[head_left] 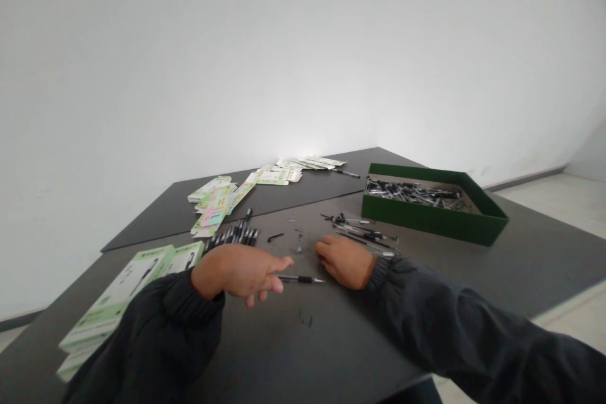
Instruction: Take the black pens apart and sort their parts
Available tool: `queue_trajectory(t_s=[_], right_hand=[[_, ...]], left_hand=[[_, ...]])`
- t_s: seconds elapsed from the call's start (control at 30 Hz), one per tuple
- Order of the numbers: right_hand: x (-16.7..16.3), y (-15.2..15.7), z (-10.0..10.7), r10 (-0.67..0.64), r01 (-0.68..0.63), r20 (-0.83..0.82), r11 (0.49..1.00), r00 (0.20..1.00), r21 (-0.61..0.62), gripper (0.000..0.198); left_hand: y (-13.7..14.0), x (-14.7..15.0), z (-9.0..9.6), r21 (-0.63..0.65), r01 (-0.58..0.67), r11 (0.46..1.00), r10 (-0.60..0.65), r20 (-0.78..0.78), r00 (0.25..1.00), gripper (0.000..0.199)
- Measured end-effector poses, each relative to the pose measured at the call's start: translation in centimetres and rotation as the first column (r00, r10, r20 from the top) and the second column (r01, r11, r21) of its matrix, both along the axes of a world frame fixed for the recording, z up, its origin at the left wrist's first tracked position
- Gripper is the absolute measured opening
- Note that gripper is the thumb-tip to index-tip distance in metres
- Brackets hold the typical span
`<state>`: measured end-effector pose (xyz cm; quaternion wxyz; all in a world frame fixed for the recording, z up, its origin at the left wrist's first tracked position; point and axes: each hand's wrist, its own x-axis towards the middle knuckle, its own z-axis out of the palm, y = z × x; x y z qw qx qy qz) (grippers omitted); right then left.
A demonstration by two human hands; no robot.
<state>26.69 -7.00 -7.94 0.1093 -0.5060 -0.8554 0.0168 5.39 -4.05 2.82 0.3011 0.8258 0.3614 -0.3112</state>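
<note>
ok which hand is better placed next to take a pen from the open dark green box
Likely the right hand: it lies nearer that box, beside loose black and clear pens. The left hand is farther, a similar pen at its fingers.

Your left hand (242, 270) reaches inward with its back up, thumb stretched forward, apart from the loosely bent fingers. Your right hand (345, 260) bends low, fingers curled under, its forearm (440, 309) slanting in from the right.
</note>
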Motion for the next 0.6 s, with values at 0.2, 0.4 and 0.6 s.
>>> queue_trajectory(t_s=[0.2,0.4,0.6], right_hand=[[0.8,0.0,1.0,0.003,-0.005,-0.080,1.000,0.997,-0.024,0.009],[1.5,0.7,5.0,-0.024,0.114,-0.408,0.974,0.913,0.196,0.011],[-2.1,-5.2,10.1,0.145,-0.109,-0.849,0.989,0.507,0.104,0.022]], left_hand=[[0.7,-0.9,-1.2,-0.061,-0.057,0.997,0.060,0.056,0.997,0.059],[1.0,-1.4,-1.8,-0.074,-0.051,0.996,0.059,0.114,0.992,0.061],[1.3,-1.9,-2.4,-0.124,0.014,0.992,0.011,0.197,0.980,0.051]])
